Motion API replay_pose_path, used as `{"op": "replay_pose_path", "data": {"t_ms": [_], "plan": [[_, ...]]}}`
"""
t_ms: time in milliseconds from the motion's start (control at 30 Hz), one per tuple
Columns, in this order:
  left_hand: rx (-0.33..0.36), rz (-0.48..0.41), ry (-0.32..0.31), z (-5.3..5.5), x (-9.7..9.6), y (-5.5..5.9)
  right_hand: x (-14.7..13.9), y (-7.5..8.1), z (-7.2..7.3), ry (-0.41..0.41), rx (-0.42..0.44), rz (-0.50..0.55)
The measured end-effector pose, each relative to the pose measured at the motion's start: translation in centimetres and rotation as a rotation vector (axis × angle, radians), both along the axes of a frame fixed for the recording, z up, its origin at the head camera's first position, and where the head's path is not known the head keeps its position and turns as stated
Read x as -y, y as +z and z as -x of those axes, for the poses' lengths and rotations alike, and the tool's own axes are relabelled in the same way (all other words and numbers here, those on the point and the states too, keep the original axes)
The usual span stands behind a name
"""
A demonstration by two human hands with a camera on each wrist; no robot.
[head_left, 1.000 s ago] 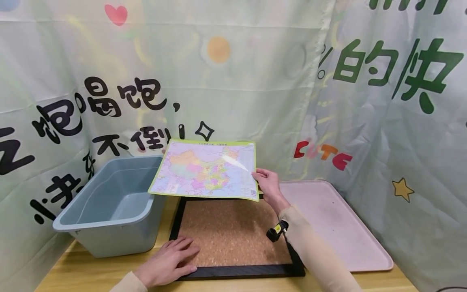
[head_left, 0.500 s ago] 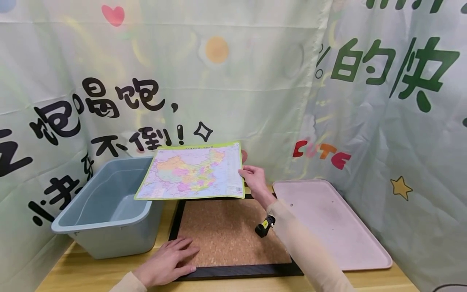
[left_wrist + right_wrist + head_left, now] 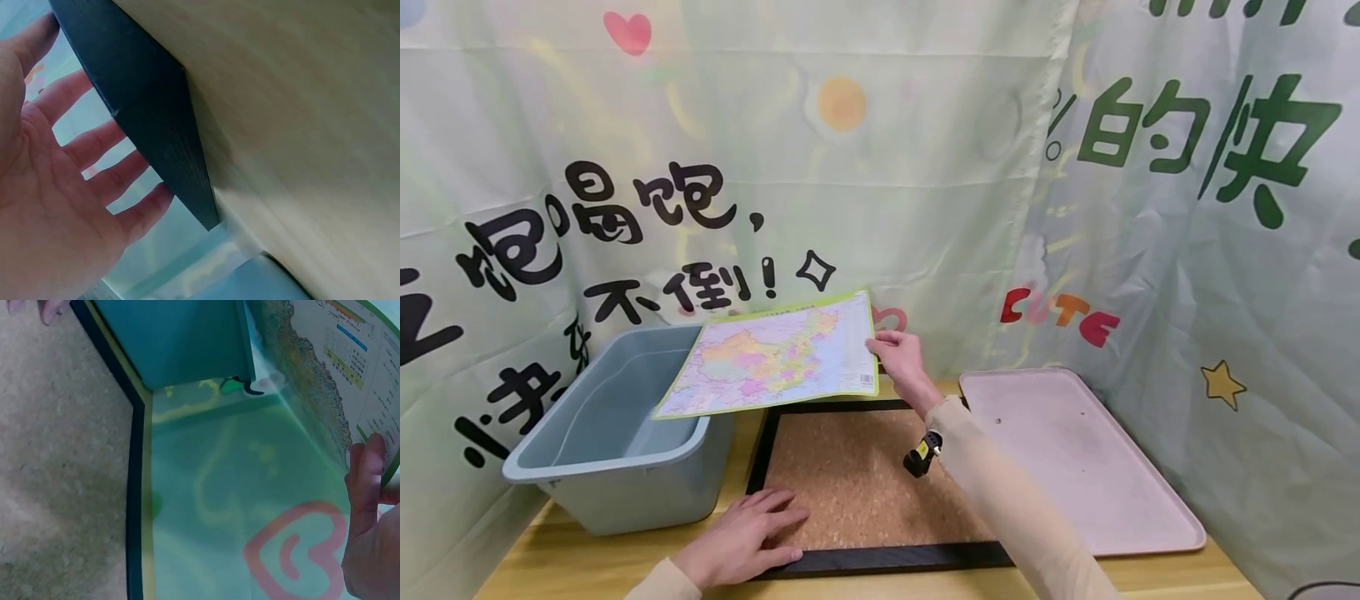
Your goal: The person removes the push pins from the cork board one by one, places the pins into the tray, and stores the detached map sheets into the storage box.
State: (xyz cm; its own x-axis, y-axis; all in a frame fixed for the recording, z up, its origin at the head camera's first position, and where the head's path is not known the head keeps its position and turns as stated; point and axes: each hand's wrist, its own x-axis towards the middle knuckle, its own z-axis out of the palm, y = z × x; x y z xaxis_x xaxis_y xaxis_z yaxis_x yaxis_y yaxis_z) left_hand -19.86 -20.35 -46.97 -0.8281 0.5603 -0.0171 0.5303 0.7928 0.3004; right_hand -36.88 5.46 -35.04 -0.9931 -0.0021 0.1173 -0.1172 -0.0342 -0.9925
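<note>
My right hand (image 3: 901, 362) pinches the right edge of a thin map sheet (image 3: 775, 354) with a green border. The sheet is held in the air, its left part over the bin and the rest above the far edge of the cork board (image 3: 865, 483). In the right wrist view the sheet's underside (image 3: 334, 347) shows printed tables, and fingers press against its edge. My left hand (image 3: 741, 537) rests on the near left corner of the board, fingers spread. The left wrist view shows those fingertips on the black wooden frame (image 3: 150, 112).
A blue-grey plastic bin (image 3: 647, 500) stands left of the board on the wooden table (image 3: 580, 575). At the right lies a pale pink tray (image 3: 1075, 467). A printed cloth curtain (image 3: 925, 167) closes off the back and sides.
My right hand has carried the map sheet leftward, so it overlaps more of the bin, and the sheet tilts with its left end lower. The left hand stays on the board's corner.
</note>
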Motion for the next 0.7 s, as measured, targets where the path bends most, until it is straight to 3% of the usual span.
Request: {"op": "replay_pose_path", "data": {"t_ms": [300, 700], "plan": [[-0.004, -0.012, -0.001, 0.0, 0.0, 0.0, 1.8, 1.4, -0.1, 0.029, -0.011, 0.053], [-0.02, 0.007, 0.002, 0.1, 0.1, -0.1, 4.1, 2.0, -0.1, 0.095, -0.023, 0.139]]}}
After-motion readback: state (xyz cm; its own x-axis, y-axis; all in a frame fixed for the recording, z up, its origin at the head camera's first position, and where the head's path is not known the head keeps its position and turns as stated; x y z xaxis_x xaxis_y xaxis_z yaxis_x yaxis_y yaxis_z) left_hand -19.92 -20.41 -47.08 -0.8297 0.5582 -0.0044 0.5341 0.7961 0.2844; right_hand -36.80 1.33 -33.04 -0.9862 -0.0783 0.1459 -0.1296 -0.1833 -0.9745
